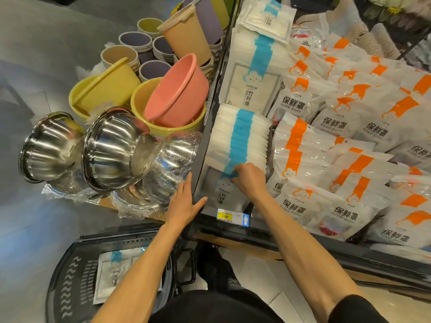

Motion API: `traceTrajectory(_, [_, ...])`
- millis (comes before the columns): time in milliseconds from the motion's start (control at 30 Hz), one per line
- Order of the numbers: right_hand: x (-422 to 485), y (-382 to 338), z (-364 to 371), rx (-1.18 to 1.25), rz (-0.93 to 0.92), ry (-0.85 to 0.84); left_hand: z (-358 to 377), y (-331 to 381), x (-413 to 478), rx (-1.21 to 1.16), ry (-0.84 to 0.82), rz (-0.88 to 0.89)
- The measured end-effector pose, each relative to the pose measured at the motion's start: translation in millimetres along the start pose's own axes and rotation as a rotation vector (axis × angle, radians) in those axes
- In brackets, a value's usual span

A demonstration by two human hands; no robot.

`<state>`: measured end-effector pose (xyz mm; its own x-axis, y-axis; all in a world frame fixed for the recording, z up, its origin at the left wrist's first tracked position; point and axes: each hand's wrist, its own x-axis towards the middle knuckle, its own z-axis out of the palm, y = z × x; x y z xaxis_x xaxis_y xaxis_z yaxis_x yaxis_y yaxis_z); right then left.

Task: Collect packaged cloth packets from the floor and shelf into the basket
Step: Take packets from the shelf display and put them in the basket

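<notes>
A row of blue-striped white cloth packets (240,138) stands on the shelf, front packet (220,190) facing me. My right hand (248,180) has its fingers curled over the top edge of that front packet and pinches it. My left hand (184,203) lies with fingers straight against the shelf's black side post, thumb at the packet's lower left corner. Below, a dark plastic basket (70,276) sits on the floor with a cloth packet (112,273) lying flat inside, partly hidden by my left forearm.
More blue-striped packets (254,73) stand farther back on the shelf. Orange-striped bags (338,159) fill the shelf to the right. Steel bowls (109,148) and pink and yellow plastic basins (172,94) crowd the left. A yellow price tag (231,216) marks the shelf edge.
</notes>
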<state>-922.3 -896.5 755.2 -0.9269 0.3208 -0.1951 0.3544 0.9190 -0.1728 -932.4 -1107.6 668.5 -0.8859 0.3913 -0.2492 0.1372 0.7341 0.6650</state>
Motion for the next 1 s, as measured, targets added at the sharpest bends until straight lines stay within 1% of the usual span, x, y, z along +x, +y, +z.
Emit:
traceTrajectory(300, [2.1,7.0,-0.7,0.004,-0.042,0.008,-6.6,6.7,-1.6,-0.06,-0.018,-0.043])
traceTrajectory(400, [2.3,7.8,-3.6,0.014,-0.059,-0.007,-9.5,7.7,0.2,-0.066,-0.057,-0.071])
traceTrajectory(500, [1.7,7.7,-8.1,0.083,-0.061,-0.031,-18.2,17.2,0.0,-0.073,-0.108,-0.118])
traceTrajectory(567, [1.3,8.0,-10.7,0.161,-0.063,-0.043,-24.2,33.8,-5.6,0.014,-0.045,-0.09])
traceTrajectory(600, [1.2,8.6,-12.0,0.194,-0.071,-0.048,-25.2,43.2,-10.1,0.059,0.015,-0.04])
traceTrajectory(667, [1.8,9.9,-15.8,0.222,-0.088,-0.052,-20.4,61.9,-17.2,0.032,0.092,0.082])
traceTrajectory(733, [2.6,12.2,-22.9,0.214,-0.099,-0.035,-12.9,80.6,-20.7,-0.101,0.035,0.139])
traceTrajectory(800, [2.0,14.8,-31.2,0.186,-0.109,-0.014,-5.1,94.1,-16.2,-0.276,-0.061,0.067])
traceTrajectory(867, [0.9,19.3,-38.4,0.141,-0.134,0.018,3.2,99.2,-4.0,-0.595,-0.129,-0.17])
traceTrajectory(933, [-0.2,25.0,-43.4,0.086,-0.153,0.055,14.6,99.8,8.9,-0.989,-0.191,-0.48])
traceTrajectory(967, [0.2,28.2,-45.0,0.07,-0.156,0.067,19.3,101.5,13.7,-1.157,-0.208,-0.597])
traceTrajectory(1000, [0.5,31.1,-45.5,0.06,-0.156,0.071,24.5,103.4,17.7,-1.262,-0.198,-0.669])
